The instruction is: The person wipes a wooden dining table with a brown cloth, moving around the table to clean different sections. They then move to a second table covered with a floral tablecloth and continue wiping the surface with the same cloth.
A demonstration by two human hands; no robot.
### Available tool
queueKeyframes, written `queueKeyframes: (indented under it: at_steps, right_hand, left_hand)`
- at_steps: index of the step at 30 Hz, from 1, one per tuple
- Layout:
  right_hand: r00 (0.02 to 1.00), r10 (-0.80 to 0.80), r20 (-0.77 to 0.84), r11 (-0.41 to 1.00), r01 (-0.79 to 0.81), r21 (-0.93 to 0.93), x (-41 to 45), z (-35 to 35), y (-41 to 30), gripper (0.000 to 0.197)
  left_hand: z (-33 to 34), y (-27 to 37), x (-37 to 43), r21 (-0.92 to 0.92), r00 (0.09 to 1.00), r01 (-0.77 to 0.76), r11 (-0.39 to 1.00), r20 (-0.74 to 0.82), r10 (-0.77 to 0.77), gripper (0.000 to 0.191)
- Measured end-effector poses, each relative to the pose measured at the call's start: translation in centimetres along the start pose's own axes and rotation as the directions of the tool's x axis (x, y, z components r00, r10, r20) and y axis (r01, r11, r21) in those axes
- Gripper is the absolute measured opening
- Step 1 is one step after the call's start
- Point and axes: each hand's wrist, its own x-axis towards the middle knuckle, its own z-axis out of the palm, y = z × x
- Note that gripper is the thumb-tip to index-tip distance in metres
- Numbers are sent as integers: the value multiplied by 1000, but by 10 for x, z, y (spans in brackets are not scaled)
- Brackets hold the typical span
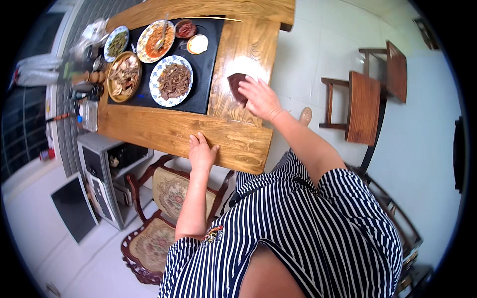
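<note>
My right hand (259, 97) lies with its fingers over a dark brown cloth (237, 88) on the wooden table (186, 124); whether the fingers grip it is hard to tell. My left hand (202, 151) rests on the table's near edge, fingers apart, holding nothing. Left of the cloth, a black mat (203, 80) bears a patterned plate of sliced meat (173, 82), a brown oval dish of pale meat (125, 76), a plate of red food (152, 41) with a spoon in it, a plate of green vegetables (117, 44), a bowl of red sauce (185, 28) and a small white-topped bowl (197, 44).
A chopstick-like stick (214, 18) lies at the mat's far edge. Bottles (87, 90) and a clear plastic container (89, 115) stand at the left end. Below are an upholstered armchair (173, 192) and a grey cabinet (111, 149). Wooden chairs (362, 108) stand at the right.
</note>
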Motion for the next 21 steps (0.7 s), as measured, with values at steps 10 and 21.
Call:
queueKeyframes:
  at_steps: [10,21]
  right_hand:
    - [993,110,37,983,-103,-149,137,-32,138,54]
    - [997,73,8,988,-71,-135,160,-30,156,56]
  left_hand:
    - [6,35,-17,-96,969,242,966,-20,-245,116]
    - [-6,54,-8,-101,944,329,939,22,-329,111]
